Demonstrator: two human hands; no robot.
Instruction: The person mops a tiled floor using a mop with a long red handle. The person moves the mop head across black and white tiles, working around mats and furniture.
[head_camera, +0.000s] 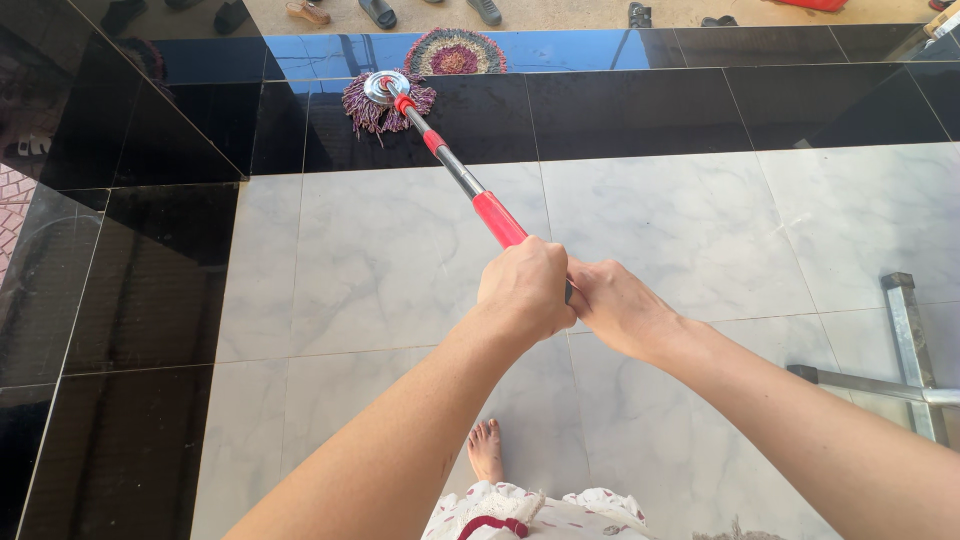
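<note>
Left hand (525, 290): fingers closed around the mop handle (455, 170), just below the red grip sleeve, arm stretched forward.
Right hand (620, 308): fingers closed on the same handle, directly behind the left hand and touching it; handle end hidden inside the two fists.
Mop: handle runs from the hands up and left; silver shaft with red sections.
Mop head (385, 100): round, with a metal disc on top and a purple-and-white string fringe, lying flat on the black tile strip (620, 110), well away from the hands.
Floor (700, 230): pale marbled tiles under the person, glossy black tiles at the far edge and down the left side; black tiles mirror the surroundings.
Rug (455, 50): round, woven, just beyond the mop head, apart from it.
Footwear (378, 12): several sandals and shoes on the ground past the black strip.
Metal frame (910, 350): on the pale tiles at right, near the right forearm, not touching.
Foot (487, 450): bare, on pale tile below the hands.
Risk 1: polished tile plus bare foot; if the floor is wet, a slip is likely during a long forward reach.
Risk 2: a wider stroke could push the mop head into the rug and snag the strings.
Risk 3: a swing to the right could knock an elbow against the metal frame.
</note>
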